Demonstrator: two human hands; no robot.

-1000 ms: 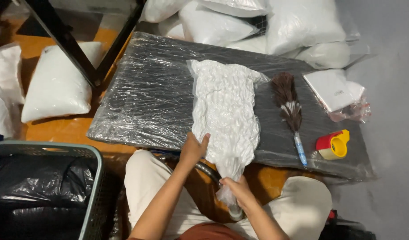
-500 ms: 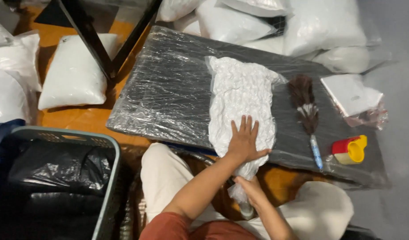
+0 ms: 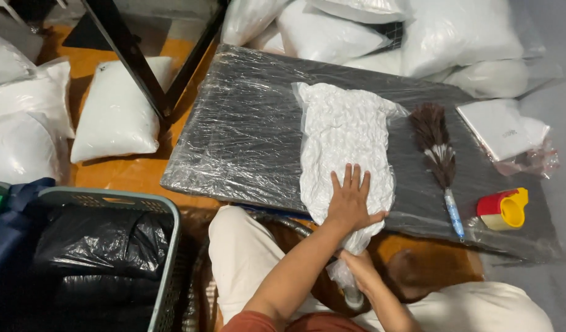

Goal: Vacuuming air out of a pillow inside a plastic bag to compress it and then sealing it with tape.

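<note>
The left hand (image 3: 350, 203) lies flat, fingers spread, on the near end of the wrinkled white plastic-wrapped cushion (image 3: 344, 141), seemingly pressing it down on the black film-covered board (image 3: 246, 129); the right hand (image 3: 358, 270) is closed around the bag's gathered clear neck (image 3: 344, 276) below the board's edge, apparently keeping it bunched; a brown feather duster (image 3: 438, 154) and a red-and-yellow tape dispenser (image 3: 503, 209) lie to the right.

A small packing workshop on an orange floor. Plastic-bagged white pillows (image 3: 114, 110) lie piled around a low board wrapped in clear film (image 3: 246, 129), with a tape dispenser (image 3: 504, 209), feather duster (image 3: 439, 160) and lined basket (image 3: 104, 246) nearby.
</note>
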